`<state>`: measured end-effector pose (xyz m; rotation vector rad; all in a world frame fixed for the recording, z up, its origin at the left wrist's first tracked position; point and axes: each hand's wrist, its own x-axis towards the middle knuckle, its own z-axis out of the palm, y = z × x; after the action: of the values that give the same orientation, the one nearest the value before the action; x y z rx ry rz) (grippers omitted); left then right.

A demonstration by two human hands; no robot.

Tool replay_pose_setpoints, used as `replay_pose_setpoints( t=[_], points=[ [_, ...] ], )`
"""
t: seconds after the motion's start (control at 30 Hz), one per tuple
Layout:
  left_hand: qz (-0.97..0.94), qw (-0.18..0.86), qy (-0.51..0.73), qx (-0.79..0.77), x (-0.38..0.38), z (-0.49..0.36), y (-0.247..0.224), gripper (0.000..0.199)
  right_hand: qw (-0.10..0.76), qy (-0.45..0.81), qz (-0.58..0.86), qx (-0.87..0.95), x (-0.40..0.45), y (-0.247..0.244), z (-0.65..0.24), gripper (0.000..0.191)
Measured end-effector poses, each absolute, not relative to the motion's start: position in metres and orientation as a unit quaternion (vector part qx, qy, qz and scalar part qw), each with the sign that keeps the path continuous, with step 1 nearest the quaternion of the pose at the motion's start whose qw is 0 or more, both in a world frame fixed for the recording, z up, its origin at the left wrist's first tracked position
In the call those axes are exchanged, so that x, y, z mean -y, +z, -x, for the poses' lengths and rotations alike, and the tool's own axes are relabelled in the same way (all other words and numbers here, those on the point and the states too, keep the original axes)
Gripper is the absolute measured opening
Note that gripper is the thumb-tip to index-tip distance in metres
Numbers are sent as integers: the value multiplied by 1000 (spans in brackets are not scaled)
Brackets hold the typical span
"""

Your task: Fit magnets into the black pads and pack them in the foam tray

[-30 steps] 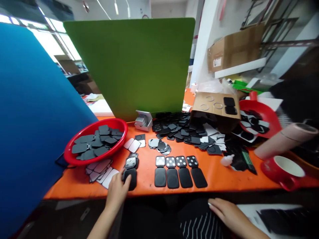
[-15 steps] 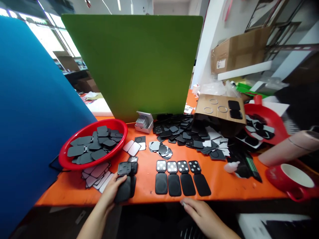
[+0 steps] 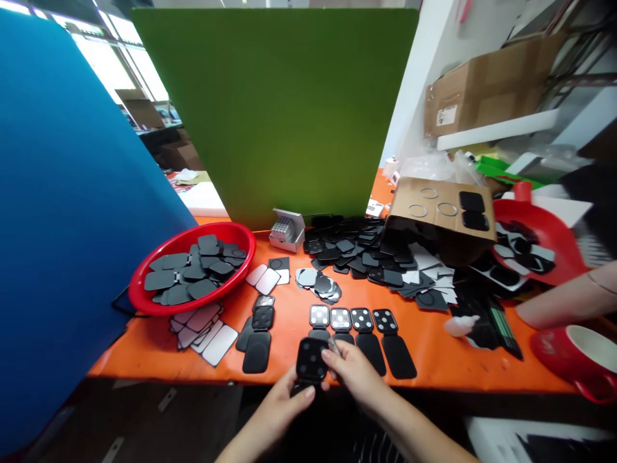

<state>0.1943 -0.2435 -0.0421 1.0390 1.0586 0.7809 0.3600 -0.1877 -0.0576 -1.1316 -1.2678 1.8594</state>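
Note:
My left hand is closed on a black hinged piece at the table's front edge; its square part shows dark round spots. My right hand touches the right side of that piece, its fingers pinched around something small and greyish. Behind the hands stands a row of several black folding pieces whose square tops carry silvery dots; the left ones are partly covered by the hands. To the left lie more black folding pieces, partly stacked.
A red basin of dark plates is at left, beside white-faced cards. Behind are a small open box, a heap of black plates and a carton. A red mug and pink bottle stand right.
My left hand has lifted a black piece from the left group and brought it to the middle. My right hand has moved up to meet it. The view has shifted slightly.

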Motion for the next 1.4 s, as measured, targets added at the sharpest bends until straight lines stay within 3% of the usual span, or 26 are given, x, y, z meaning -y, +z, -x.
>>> replay_pose_setpoints(
  t=[0.07, 0.17, 0.2, 0.37, 0.6, 0.93, 1.4],
  points=[
    [-554, 576, 302, -520, 235, -181, -47, 36, 318, 688, 457, 466, 190, -62, -365, 37],
    [-649, 275, 217, -676, 207, -147, -54, 37, 320, 679, 496, 437, 191, -65, -374, 40],
    [-646, 221, 207, -700, 195, -135, -56, 38, 317, 683, 501, 426, 191, -65, -378, 41],
    [-640, 112, 157, -744, 145, -109, -64, 50, 303, 698, 509, 402, 196, -70, -389, 43],
    [-632, 83, 97, -764, 134, -112, -77, 44, 299, 713, 517, 366, 199, -71, -398, 44],
    [-615, 102, 107, -775, 128, -109, -77, 25, 302, 704, 514, 387, 192, -77, -400, 46],
    [-519, 200, 271, -786, 105, -109, -61, 42, 313, 692, 528, 379, 194, -76, -407, 46]
  ],
)
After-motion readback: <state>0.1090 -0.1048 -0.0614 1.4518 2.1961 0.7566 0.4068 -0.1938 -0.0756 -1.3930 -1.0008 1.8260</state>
